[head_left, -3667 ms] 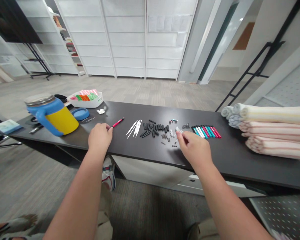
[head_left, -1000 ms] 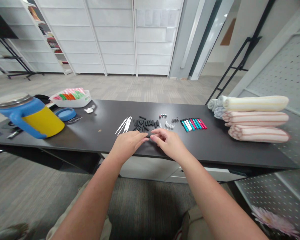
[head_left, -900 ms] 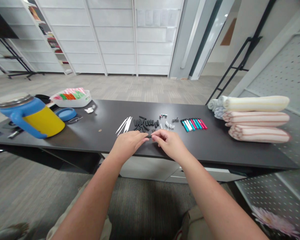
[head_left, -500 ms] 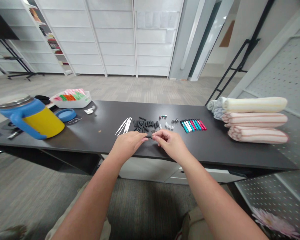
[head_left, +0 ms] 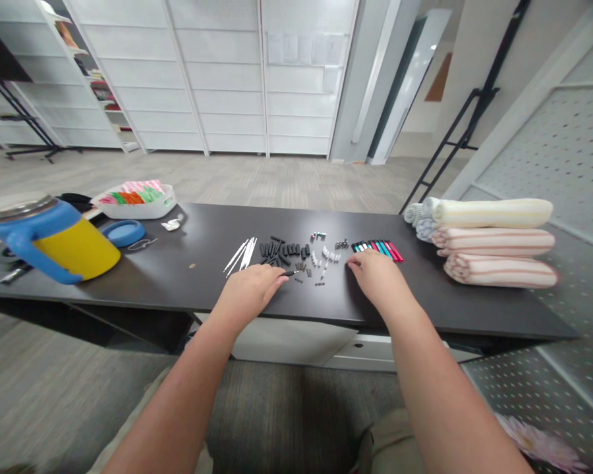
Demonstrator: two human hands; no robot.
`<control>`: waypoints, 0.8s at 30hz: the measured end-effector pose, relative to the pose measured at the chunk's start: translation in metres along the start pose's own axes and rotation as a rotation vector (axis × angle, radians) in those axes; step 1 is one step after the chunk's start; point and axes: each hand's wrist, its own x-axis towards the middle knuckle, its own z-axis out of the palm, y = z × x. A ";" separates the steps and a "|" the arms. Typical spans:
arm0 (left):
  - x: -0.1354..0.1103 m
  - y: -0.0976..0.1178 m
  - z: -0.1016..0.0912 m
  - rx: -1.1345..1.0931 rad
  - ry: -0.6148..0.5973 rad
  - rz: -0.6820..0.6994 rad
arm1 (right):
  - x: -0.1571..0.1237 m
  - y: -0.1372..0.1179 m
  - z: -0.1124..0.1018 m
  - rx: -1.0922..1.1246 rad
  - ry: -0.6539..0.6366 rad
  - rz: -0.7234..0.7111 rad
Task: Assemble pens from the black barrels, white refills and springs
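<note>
Black tabletop (head_left: 178, 283), long, white panelled wall behind. Landmark: cluster of black pen pieces (head_left: 284, 250) at mid-table.

- Your left hand (head_left: 250, 289) lies palm down just near-side and left of the cluster. Fingers are drawn narrow. A thin black pen part (head_left: 290, 272) sits at the fingertips, touching them. You cannot tell from this view whether it is pinched or only touched.
- Your right hand (head_left: 375, 276) lies palm down, right of the cluster, fingers loosely apart, nothing seen in it. Its fingertips reach the near ends of the coloured pen barrels (head_left: 378, 247), a tidy row right of the cluster.
- White refill sticks (head_left: 241, 255): fanned, just left of the cluster.
- Small springs and tips (head_left: 321, 257): scattered just right of the cluster, between it and the barrels.
- Rolled towels (head_left: 494, 240): stacked three high, far right of the cluster.
- Yellow jug with blue handle (head_left: 64, 240): tilted, far left of the cluster. Blue lid (head_left: 123, 232) and white tray (head_left: 136, 201) stand left of the cluster and behind.
</note>
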 end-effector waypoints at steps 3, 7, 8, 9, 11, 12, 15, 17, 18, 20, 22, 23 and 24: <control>0.000 0.000 0.001 0.001 -0.004 -0.007 | 0.003 -0.002 0.007 0.023 0.033 0.039; 0.000 0.000 0.001 -0.002 -0.009 -0.016 | 0.002 -0.004 0.006 0.040 0.080 0.118; 0.000 0.000 0.001 -0.003 -0.008 -0.017 | 0.000 -0.004 0.005 0.027 0.078 0.122; 0.000 0.000 0.000 -0.004 -0.006 -0.017 | -0.002 -0.004 0.005 0.009 0.070 0.119; 0.000 0.000 0.000 -0.009 -0.001 -0.016 | -0.005 -0.005 0.006 -0.032 0.048 0.104; 0.000 0.000 0.000 -0.013 0.001 -0.016 | -0.006 -0.005 0.006 -0.049 0.040 0.098; 0.000 0.000 0.000 -0.024 0.009 -0.017 | -0.007 -0.006 0.010 -0.082 0.049 0.097; -0.001 0.000 0.001 -0.029 0.016 -0.014 | -0.006 -0.008 0.012 -0.104 0.053 0.104; -0.001 0.000 0.002 -0.031 0.020 -0.010 | -0.006 -0.009 0.012 -0.117 0.047 0.108; -0.001 -0.001 0.002 -0.033 0.024 -0.005 | -0.005 -0.012 0.012 -0.141 0.022 0.113; -0.001 -0.001 0.002 -0.032 0.015 -0.011 | -0.004 -0.014 0.010 -0.156 -0.013 0.122; -0.001 0.000 0.001 -0.032 0.003 -0.018 | -0.004 -0.015 0.009 -0.162 -0.029 0.130; -0.001 0.000 0.000 -0.033 -0.011 -0.026 | -0.004 -0.016 0.008 -0.165 -0.042 0.142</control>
